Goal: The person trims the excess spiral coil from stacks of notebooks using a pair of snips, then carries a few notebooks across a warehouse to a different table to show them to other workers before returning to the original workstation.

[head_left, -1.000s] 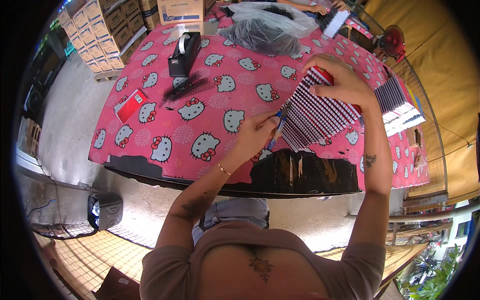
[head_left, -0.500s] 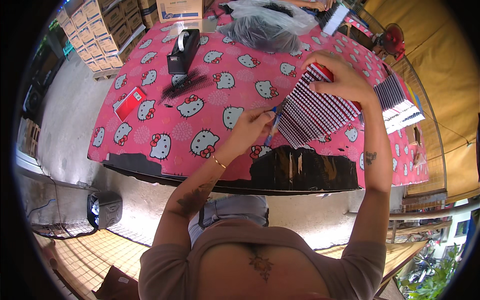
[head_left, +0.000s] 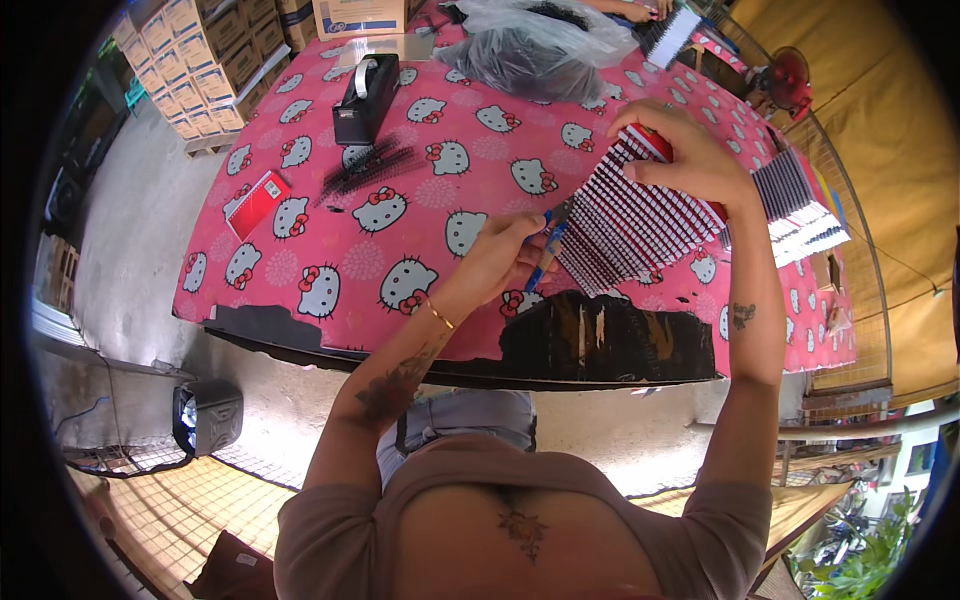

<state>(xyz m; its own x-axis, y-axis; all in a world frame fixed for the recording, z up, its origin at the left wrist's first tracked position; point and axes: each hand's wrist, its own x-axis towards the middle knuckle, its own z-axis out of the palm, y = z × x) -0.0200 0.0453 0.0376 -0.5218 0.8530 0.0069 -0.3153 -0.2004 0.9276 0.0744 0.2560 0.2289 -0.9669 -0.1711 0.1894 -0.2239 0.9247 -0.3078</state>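
My left hand (head_left: 507, 255) is closed around pliers with blue handles (head_left: 543, 264). The tips of the pliers meet the left edge of a stack of spiral-bound notebooks (head_left: 622, 222), at the ends of the dark coils. My right hand (head_left: 685, 160) grips that stack from above, fingers over the far side and thumb on the coils. Red covers show at the ends of the stack, and the coil side faces up toward me. Which coil end the jaws touch is too small to tell.
A red notebook (head_left: 258, 204) lies at left, near loose black coils (head_left: 372, 168) and a black tape dispenser (head_left: 366, 105). Behind sits a plastic bag of dark coils (head_left: 530, 62). More bound notebooks (head_left: 795, 205) lie at right. Another person's hands (head_left: 640, 10) work at the far edge.
My left-hand fingers have loosened a little and the blue handles show more, spread wider. My right hand and the notebook stack have barely shifted.
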